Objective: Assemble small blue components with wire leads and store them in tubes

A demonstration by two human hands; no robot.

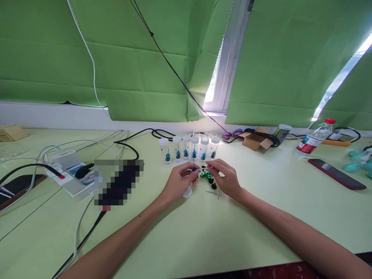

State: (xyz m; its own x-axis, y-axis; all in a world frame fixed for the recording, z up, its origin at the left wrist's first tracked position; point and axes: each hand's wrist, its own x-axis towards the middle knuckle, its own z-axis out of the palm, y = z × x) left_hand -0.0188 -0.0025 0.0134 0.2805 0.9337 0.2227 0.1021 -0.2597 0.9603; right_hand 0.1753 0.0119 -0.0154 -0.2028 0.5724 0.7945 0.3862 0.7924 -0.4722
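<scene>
My left hand [180,179] is closed, its thumb and fingers pinching a small dark blue part [194,169] with a thin wire loop beside it. My right hand [227,178] pinches the end of a thin, pale rod-like piece [205,167] that reaches across to the blue part. Behind both hands stand several clear tubes with white caps [163,142], most with a small blue piece inside. Between the hands lie shiny green pieces [205,175] and small black round pieces [214,186]. A white cap [187,192] rests under my left hand, and thin metal tools [214,193] lie near my right.
At left are a white power strip [72,180] with cables and a blurred dark object [119,184]. An open cardboard box [255,140], a can [282,132], a water bottle [314,139], a dark phone [337,174] and teal rounded objects [356,161] lie toward the right.
</scene>
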